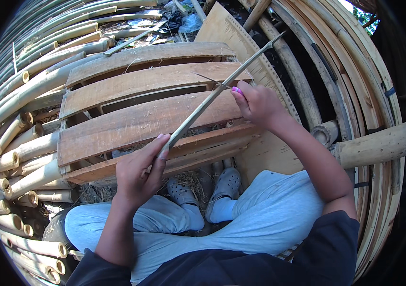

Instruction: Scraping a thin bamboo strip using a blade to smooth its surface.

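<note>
A thin bamboo strip [222, 88] runs diagonally across the scene, from the near left end at the left hand [138, 174] up to a pointed far right tip. It passes above a low wooden worktop [131, 121] made of rough planks with gaps between them.

The left hand is closed on the near end of the strip, with the fingers wrapped around it and the fingertips pressed against its upper side. The right hand [255, 102] is closed on the strip near its middle (a small pink-handled tool or blade appears under the thumb, too small to identify). A fine sliver [207, 77] stands off from the strip just left of the right hand.

Dry fibres and shavings [188, 178] lie under the near edge of the worktop. Below it, two grey perforated clogs [226, 183] show between the person's knees, which are covered by light blue trousers [274, 209].

A stack of cut bamboo poles [17, 157] lies to the left, with the cut ends facing near. Curved split bamboo lengths [355, 71] fill the right side. A thicker pole [374, 145] lies crosswise at right, well apart from the strip.
</note>
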A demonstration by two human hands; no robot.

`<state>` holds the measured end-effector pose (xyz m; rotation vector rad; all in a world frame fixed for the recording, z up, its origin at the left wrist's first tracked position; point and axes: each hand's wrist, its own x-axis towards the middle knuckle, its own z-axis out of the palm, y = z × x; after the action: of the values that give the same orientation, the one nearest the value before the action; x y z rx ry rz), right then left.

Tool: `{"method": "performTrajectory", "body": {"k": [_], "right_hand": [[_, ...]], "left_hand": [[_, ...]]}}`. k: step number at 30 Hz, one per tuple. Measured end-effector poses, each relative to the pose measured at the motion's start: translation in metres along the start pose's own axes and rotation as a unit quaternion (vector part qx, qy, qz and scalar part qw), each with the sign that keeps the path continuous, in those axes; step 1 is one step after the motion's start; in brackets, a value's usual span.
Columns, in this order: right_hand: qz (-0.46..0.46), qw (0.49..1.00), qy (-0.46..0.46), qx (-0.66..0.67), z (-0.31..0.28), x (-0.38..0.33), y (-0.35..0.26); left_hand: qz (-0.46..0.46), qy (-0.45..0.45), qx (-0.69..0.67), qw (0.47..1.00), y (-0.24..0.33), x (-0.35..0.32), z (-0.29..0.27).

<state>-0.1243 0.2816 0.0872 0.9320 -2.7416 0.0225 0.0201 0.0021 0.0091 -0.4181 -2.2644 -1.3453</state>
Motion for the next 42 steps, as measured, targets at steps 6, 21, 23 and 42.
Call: {"method": "performTrajectory", "body": {"k": [6, 21, 23, 42], "right_hand": [[-0.082, 0.995, -0.06, -0.005, -0.006, -0.011, -0.045], [-0.017, 0.997, 0.005, 0.071, -0.009, -0.001, -0.027], [-0.039, 0.996, 0.035, 0.076, -0.006, -0.001, -0.032], [-0.05, 0.987, -0.113, 0.105, -0.015, -0.029, -0.077]], "left_hand": [[0.0, -0.012, -0.005, 1.0, 0.002, -0.002, -0.003], [0.042, -0.027, 0.018, 0.999, 0.001, 0.002, 0.001], [0.058, -0.025, -0.008, 0.998, 0.002, 0.001, -0.005], [0.07, -0.088, 0.175, 0.978, 0.01, 0.013, 0.001]]}}
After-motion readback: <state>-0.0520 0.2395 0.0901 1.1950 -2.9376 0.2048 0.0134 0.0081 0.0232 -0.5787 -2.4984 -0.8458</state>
